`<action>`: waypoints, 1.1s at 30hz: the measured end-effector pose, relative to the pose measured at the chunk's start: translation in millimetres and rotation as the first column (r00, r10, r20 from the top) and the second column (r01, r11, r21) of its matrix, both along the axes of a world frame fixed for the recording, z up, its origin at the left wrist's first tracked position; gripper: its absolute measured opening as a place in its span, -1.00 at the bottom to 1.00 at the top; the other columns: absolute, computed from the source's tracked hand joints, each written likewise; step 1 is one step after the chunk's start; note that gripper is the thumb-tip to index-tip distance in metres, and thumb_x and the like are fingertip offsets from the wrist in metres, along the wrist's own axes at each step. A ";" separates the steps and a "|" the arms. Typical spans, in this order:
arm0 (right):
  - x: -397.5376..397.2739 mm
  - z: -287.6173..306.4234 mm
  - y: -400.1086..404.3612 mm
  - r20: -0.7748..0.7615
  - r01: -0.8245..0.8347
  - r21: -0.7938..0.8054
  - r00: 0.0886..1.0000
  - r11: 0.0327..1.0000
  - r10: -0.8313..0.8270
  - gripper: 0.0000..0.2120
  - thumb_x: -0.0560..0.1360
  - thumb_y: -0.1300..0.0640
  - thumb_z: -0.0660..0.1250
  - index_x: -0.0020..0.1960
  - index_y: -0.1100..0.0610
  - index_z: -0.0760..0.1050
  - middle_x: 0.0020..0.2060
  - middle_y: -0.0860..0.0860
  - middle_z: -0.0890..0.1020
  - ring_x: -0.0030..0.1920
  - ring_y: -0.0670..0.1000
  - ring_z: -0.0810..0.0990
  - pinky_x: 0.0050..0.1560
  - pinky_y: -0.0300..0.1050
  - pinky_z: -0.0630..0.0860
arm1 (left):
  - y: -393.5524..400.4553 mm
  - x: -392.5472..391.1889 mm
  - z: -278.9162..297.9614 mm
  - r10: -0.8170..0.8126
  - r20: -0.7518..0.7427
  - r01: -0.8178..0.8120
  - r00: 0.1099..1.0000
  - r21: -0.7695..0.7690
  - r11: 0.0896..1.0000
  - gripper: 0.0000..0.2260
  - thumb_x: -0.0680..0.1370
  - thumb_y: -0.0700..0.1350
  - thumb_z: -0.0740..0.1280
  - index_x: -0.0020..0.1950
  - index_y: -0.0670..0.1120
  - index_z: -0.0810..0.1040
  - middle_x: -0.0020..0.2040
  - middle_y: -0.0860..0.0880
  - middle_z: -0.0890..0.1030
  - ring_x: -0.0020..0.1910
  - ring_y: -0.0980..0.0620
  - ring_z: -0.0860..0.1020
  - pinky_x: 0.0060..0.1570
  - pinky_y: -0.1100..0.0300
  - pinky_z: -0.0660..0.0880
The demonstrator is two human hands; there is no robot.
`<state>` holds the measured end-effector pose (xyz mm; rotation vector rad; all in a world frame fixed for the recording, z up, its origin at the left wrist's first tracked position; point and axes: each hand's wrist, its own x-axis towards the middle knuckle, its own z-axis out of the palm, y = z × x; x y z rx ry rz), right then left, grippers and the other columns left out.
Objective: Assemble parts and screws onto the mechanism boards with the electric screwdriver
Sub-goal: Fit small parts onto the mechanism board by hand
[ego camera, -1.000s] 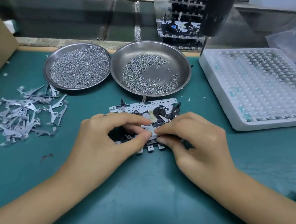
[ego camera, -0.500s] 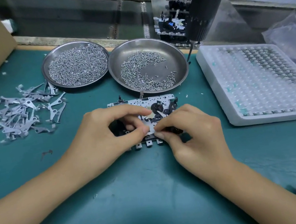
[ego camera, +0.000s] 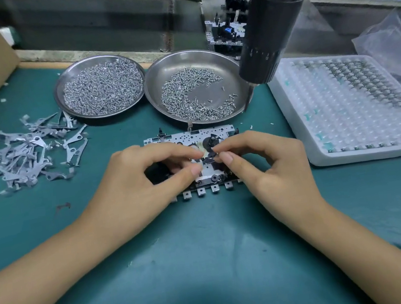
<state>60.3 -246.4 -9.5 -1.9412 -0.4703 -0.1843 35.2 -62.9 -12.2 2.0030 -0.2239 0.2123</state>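
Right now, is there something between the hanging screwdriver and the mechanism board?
Yes. Both hands lie over the mechanism board: the left hand and right hand meet at its middle, where fingertips cover it. The electric screwdriver hangs above the right dish, untouched.

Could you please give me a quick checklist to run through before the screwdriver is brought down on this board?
1. Board flat on the mat: ok.
2. Small part seated on the board: cannot tell, the fingers hide it.
3. Left hand and right hand off the board: not ok, both work over its middle.
4. Screws in reach: ok, the right dish holds loose screws.
5. Screwdriver in hand: not ok, it hangs free above the right dish.
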 end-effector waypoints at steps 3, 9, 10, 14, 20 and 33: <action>1.9 -1.0 -0.6 0.009 0.044 0.039 0.999 0.998 -0.044 -0.80 0.45 0.32 0.40 -0.10 0.01 0.62 -0.24 -0.11 0.67 -0.19 -0.15 0.62 -0.11 -0.36 0.49 | -0.4 -0.4 0.4 0.039 0.093 -0.048 0.995 0.098 0.994 -0.90 0.43 0.02 0.46 -0.07 0.13 0.66 -0.22 0.18 0.64 -0.20 0.20 0.56 -0.10 0.43 0.38; 3.2 -6.0 1.6 0.048 0.081 0.067 0.995 0.994 -0.085 -0.79 0.45 0.36 0.39 -0.09 0.06 0.62 -0.25 -0.12 0.64 -0.18 -0.17 0.60 -0.10 -0.42 0.44 | 13.9 12.9 0.3 0.149 0.332 -0.222 0.931 0.194 0.956 -0.87 0.52 -0.16 0.35 0.04 -0.06 0.64 -0.13 0.06 0.58 -0.24 0.10 0.50 -0.08 0.31 0.42; 3.3 -7.2 2.0 0.051 0.083 0.070 0.995 0.994 -0.087 -0.81 0.45 0.36 0.39 -0.09 0.09 0.64 -0.25 -0.10 0.64 -0.18 -0.16 0.60 -0.10 -0.42 0.44 | 20.4 18.3 -0.3 0.190 0.377 -0.289 0.907 0.226 0.930 -0.86 0.53 -0.19 0.35 0.07 -0.10 0.64 -0.11 0.02 0.58 -0.22 0.08 0.49 -0.04 0.32 0.41; 4.9 -8.7 2.1 0.070 0.105 0.113 0.991 0.988 -0.113 -0.83 0.46 0.36 0.38 -0.09 0.13 0.64 -0.26 -0.06 0.65 -0.19 -0.15 0.60 -0.11 -0.41 0.45 | 47.9 41.5 -4.3 0.327 0.420 -0.488 0.846 0.364 0.794 -0.79 0.57 -0.21 0.32 0.19 -0.18 0.60 0.07 -0.19 0.58 0.04 -0.19 0.50 0.15 0.08 0.36; 7.1 -7.8 1.6 -0.031 0.130 0.186 0.991 0.974 -0.127 -0.80 0.46 0.35 0.38 -0.13 0.07 0.64 -0.29 -0.13 0.66 -0.23 -0.17 0.61 -0.14 -0.39 0.46 | 56.0 60.8 -7.1 0.416 0.273 -0.494 0.867 0.576 0.651 -0.73 0.61 -0.10 0.24 0.27 -0.11 0.57 0.23 -0.19 0.55 0.20 -0.27 0.42 0.20 -0.10 0.33; 6.9 -5.3 0.8 -0.043 0.112 0.199 0.993 0.974 -0.105 -0.79 0.46 0.34 0.39 -0.13 0.04 0.66 -0.27 -0.07 0.69 -0.19 -0.09 0.64 -0.11 -0.31 0.51 | 59.3 83.6 15.0 0.516 0.144 -0.498 0.845 0.564 0.659 -0.86 0.56 -0.11 0.35 0.03 -0.12 0.67 -0.03 -0.14 0.64 0.03 -0.20 0.54 -0.04 0.04 0.43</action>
